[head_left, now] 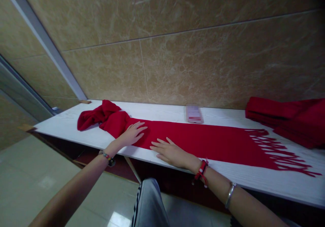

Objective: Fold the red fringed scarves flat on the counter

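Observation:
A long red scarf (203, 140) lies stretched along a white shelf (266, 181), its fringe at the right end and its left end bunched up in a heap. My left hand (132, 134) rests flat on the scarf near the bunched end, fingers spread. My right hand (169, 150) lies flat at the scarf's near edge, fingers stretched out toward the left. Neither hand grips anything.
A stack of folded red scarves (291, 118) sits at the far right against the tiled wall (203, 57). A small pinkish object (194, 114) lies behind the scarf by the wall. Tiled floor (38, 179) is below the shelf on the left.

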`<state>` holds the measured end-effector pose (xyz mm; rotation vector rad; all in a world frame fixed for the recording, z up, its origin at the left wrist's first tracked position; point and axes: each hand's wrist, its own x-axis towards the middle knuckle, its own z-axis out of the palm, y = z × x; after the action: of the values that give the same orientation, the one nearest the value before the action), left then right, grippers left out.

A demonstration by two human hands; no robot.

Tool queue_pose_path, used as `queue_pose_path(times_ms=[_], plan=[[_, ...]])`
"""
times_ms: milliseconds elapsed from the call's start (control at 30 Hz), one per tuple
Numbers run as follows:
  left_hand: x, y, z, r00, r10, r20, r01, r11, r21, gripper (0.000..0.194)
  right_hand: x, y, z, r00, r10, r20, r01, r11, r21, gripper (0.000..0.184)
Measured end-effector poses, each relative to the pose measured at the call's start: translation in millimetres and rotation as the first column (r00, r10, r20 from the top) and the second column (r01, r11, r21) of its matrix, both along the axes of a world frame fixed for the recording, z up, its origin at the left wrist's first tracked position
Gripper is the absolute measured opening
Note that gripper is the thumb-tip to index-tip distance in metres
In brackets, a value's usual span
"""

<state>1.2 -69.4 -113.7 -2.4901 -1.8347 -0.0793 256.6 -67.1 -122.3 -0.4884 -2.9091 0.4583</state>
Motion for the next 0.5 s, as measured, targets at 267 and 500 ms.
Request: queue_pose_path(times_ms=[267, 500], plan=[[26.3, 1.0, -9.6, 0.995, -0.100, 0.005, 0.099, 0.973, -0.207, 0.049, 44.6, 40.7, 0.3, 0.905, -0.418, 0.081, 0.411, 0.907, 0.091, 0.062], [41.9, 4.2, 18.5, 0.998, -0.063, -0.027, 0.048, 0.927, -0.371, 0.061, 51.9, 34.7, -10.9, 0.893, -0.444, 0.077, 0.428, 0.889, 0.164, 0.059]])
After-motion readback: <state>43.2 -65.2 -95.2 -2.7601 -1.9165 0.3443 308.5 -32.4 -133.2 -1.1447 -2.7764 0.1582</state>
